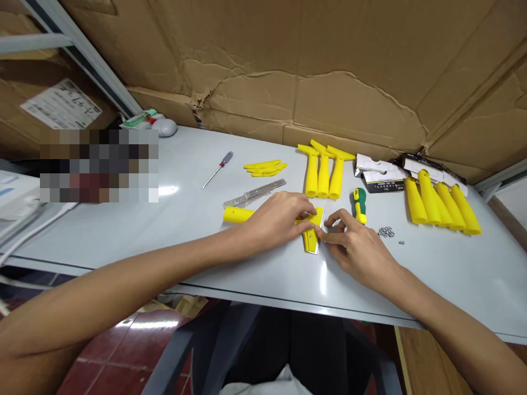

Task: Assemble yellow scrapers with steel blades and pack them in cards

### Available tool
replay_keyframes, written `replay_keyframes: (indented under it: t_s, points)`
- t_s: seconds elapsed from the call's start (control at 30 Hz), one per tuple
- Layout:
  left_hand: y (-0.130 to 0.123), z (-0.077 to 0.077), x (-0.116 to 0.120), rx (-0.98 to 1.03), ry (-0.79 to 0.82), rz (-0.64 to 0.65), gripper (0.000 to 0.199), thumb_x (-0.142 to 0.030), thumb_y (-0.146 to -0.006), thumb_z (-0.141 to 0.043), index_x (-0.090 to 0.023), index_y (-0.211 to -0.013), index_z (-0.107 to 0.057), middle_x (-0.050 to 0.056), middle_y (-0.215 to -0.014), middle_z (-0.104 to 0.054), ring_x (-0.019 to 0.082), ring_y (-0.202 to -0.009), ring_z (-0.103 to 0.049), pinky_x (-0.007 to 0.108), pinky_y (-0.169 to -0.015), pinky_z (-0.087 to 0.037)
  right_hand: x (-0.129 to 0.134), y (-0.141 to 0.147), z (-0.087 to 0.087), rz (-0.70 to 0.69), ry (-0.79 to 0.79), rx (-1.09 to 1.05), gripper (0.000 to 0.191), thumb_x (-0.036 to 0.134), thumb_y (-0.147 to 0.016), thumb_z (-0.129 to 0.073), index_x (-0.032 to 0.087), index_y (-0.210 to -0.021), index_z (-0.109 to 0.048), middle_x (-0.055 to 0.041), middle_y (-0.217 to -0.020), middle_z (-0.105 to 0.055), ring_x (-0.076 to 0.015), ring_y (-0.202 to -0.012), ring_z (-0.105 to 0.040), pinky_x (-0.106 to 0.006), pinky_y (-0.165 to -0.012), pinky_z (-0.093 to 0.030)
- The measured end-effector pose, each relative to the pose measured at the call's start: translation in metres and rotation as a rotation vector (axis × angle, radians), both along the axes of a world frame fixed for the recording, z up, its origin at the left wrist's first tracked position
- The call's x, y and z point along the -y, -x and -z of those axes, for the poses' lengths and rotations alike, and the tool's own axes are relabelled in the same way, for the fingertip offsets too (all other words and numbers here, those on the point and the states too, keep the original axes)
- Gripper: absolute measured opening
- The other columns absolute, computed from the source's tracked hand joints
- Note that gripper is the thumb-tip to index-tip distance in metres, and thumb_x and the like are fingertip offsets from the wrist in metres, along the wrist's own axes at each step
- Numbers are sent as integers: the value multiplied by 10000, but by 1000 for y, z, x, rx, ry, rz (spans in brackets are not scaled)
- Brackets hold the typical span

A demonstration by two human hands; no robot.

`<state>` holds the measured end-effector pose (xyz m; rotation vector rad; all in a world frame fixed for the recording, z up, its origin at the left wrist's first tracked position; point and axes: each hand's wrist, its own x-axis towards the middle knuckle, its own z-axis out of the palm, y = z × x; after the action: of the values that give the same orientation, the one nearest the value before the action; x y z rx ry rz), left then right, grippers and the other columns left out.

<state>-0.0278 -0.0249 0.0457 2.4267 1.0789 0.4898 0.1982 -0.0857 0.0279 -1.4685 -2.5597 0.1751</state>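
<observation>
Head view: yellow scraper (312, 242) lies crosswise, its head between both hands

At left, the handle (237, 214) emerges from beneath the left hand (280, 219), so the long axis runs sideways, roughly along the near edge of the table (135, 230). That hand spans the neck, thumb and fingers gripping the head. Set across the handle, the head faces right, a metal blade (318, 247) along its outer edge. Just beyond, the right hand (356, 241) is half curled, a fingertip at the head's middle; whether it pinches anything small, I cannot tell. Farther right lie a green-and-yellow screwdriver (359, 206) and small screws (386, 232).
</observation>
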Motion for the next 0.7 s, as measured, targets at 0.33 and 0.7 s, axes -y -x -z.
replay_keyframes:
  t_s: [0.33,0.7]
  points:
    - [10,-5,1,-232,174,69,639,-379,-809,-913,-206,-1357,-632,80,-1236,-695,291,-1157,-654,333,-897,-463,0,3,-2,-13,63,-43,479,149,-996,-521,360,-1341,-779,-113,-1249,-634,-207,-894,-705,-356,-677,-537]
    - [12,5,9,-85,135,-55,470,-390,-927,-776,-218,-1346,-656,45,-1080,-749,234,-975,-689,317,-783,-473,-12,-6,-18,-23,332,-323,425,125,-1009,-511,303,-1203,-845,-120,-1271,-653,-204,-1090,-698,-441,-1006,-559]
